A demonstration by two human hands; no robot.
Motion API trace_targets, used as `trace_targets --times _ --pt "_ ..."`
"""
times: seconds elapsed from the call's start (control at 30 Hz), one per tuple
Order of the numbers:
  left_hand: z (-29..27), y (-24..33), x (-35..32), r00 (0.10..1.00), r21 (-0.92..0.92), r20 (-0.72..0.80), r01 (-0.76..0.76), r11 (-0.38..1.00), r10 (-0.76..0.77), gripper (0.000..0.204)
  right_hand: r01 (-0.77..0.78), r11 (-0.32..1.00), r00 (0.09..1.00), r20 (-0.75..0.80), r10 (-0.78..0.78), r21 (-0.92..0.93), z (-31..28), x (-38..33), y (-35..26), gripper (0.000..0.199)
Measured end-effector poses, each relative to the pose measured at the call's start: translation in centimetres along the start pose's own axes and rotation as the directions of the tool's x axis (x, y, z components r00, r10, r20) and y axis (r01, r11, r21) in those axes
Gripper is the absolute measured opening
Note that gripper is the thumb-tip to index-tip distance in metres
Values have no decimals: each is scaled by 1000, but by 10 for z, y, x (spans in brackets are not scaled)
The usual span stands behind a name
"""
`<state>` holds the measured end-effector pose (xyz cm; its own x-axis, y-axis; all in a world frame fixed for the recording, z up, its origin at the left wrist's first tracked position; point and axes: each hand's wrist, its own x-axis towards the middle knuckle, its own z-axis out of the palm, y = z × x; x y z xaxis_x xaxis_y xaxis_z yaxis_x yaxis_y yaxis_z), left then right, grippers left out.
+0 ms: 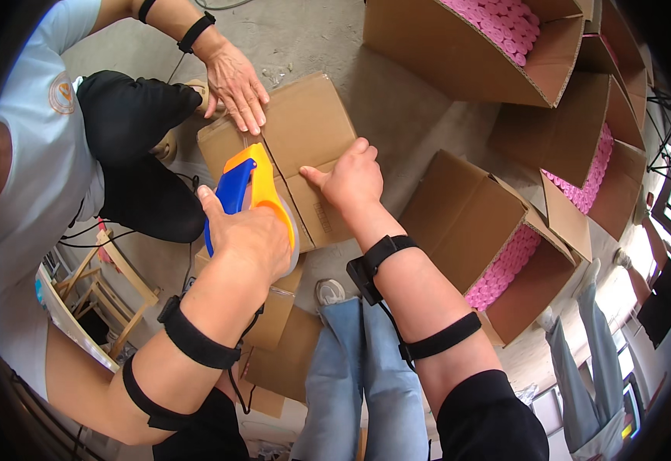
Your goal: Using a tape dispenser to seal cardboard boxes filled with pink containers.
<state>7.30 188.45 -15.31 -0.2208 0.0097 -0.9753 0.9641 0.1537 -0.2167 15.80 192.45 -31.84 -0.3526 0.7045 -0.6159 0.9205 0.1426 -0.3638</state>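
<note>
My right hand point(353, 175) holds the right side of a closed brown carton point(305, 119), its thumb stretched over the top and its fingers bent at the edge. My left hand is hidden behind a co-worker's forearm; only my black left sleeve point(205, 432) shows at the bottom. The co-worker's one hand point(247, 242) grips a blue and yellow tape dispenser point(235, 184) against the near left part of the carton. Flat on the carton's far left part lies the co-worker's other hand point(237, 88). A dark seam crosses the carton's top between our hands.
Several open cartons point(458, 219) filled with pink round pieces point(503, 269) stand to the right. More brown cardboard point(289, 353) lies below, beside my jeans point(335, 384). The co-worker crouches at left, near a wooden frame point(105, 284) and loose black cables.
</note>
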Motion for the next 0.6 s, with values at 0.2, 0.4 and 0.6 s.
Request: trace_targets --times 0.2,0.4,0.6 --pt "34 35 0 993 81 -87 -76 994 83 27 -46 999 999 21 47 -25 -11 3 13 94" --pt "76 57 17 948 173 -132 -267 948 291 38 -44 999 997 68 43 2 -6 2 3 95" --pt "154 87 73 849 986 -162 119 117 503 50 -14 1000 1000 -5 14 2 -3 0 3 94"
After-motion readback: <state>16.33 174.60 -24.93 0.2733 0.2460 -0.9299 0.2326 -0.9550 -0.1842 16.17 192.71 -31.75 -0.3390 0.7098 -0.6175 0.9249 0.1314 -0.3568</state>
